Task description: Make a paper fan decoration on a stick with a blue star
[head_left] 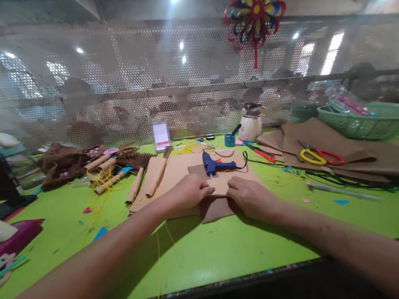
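On the green table, my left hand is closed, thumb and fingers pinching the edge of a piece of brown paper. My right hand has curled fingers closed on the right side of the same piece. Both hands sit close together at its upper edge. Just beyond them a blue glue gun lies with its nozzle toward me. Beneath the gun and the hands is a larger sheet of tan card. The fingertips' exact grip is partly hidden.
Rolled paper tubes and yellow string lie to the left. Scissors rest on brown paper sheets at right, near a green basket. A blue pot and a jug stand behind. A power strip lies left.
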The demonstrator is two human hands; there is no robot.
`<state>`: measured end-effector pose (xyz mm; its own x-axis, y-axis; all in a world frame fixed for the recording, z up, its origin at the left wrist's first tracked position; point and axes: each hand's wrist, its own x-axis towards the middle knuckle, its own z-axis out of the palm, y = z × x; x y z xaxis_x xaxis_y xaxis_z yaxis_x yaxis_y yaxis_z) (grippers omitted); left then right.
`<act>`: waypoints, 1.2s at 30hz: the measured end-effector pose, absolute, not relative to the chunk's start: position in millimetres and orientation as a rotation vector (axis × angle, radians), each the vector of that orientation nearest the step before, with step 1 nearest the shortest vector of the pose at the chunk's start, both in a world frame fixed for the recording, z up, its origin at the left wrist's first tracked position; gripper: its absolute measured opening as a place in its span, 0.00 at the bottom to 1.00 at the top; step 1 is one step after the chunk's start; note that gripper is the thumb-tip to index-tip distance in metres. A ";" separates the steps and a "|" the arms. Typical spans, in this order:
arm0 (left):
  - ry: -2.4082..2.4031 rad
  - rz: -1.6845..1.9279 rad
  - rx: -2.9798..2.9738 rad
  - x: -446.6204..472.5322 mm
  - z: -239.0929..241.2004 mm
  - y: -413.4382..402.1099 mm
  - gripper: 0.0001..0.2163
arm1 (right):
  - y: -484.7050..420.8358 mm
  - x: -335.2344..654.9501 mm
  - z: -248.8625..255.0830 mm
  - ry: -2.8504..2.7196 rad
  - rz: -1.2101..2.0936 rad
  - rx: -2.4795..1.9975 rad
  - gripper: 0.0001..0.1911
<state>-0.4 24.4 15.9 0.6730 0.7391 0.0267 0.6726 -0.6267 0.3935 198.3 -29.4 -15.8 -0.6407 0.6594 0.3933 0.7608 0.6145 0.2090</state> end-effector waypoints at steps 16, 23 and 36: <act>1.111 0.278 2.226 -2.4 11.0 14.9 0.18 | -35.3 194.4 -7.3 -2.461 -0.401 -1.015 0.07; 0.952 0.374 2.345 -1.0 8.9 10.3 0.16 | -35.8 192.3 2.5 -2.362 -0.101 -1.004 0.07; 0.834 0.426 2.544 -1.1 17.9 -1.4 0.11 | -29.4 193.7 -1.8 -2.077 0.756 -1.078 0.07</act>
